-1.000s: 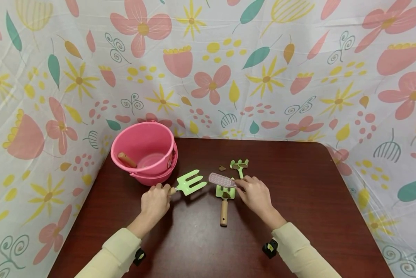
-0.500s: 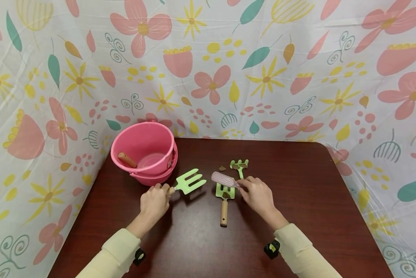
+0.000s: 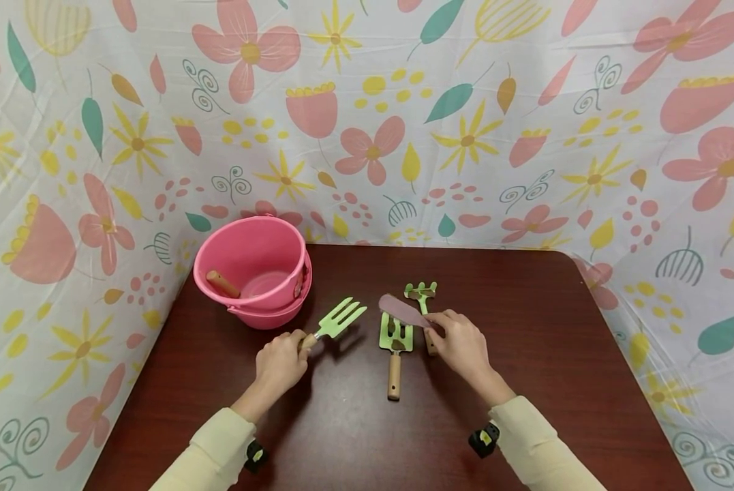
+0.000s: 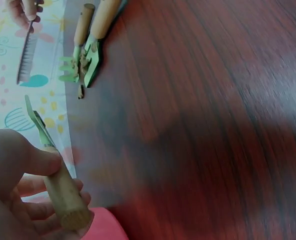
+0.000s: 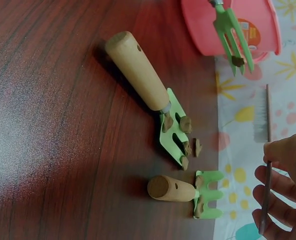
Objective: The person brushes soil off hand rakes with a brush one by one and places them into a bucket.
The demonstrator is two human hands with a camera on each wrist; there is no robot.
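Note:
My left hand (image 3: 282,365) grips the wooden handle of a hand fork (image 3: 342,318) with green tines, held above the table. A brown clump (image 5: 238,61) clings to its tines in the right wrist view. In my right hand (image 3: 463,346) is a slim pink brush (image 3: 402,311), pinched by its handle; pale bristles show in both wrist views. Under the brush, a second green hand fork (image 3: 394,375) lies on the table. A small green hand rake (image 5: 208,195) lies beside it. Brown bits are on both.
Two nested pink buckets (image 3: 262,240) stand at the back left, with a wooden handle (image 3: 222,284) sticking up inside. A loose brown bit (image 5: 197,147) lies near the resting fork. Behind the dark wooden table (image 3: 526,300) hangs a flowered cloth (image 3: 367,82).
The held fork has tilted and shifted slightly right with my left hand. The brush has turned over, from its dotted face to its smooth face upward, and moved slightly right.

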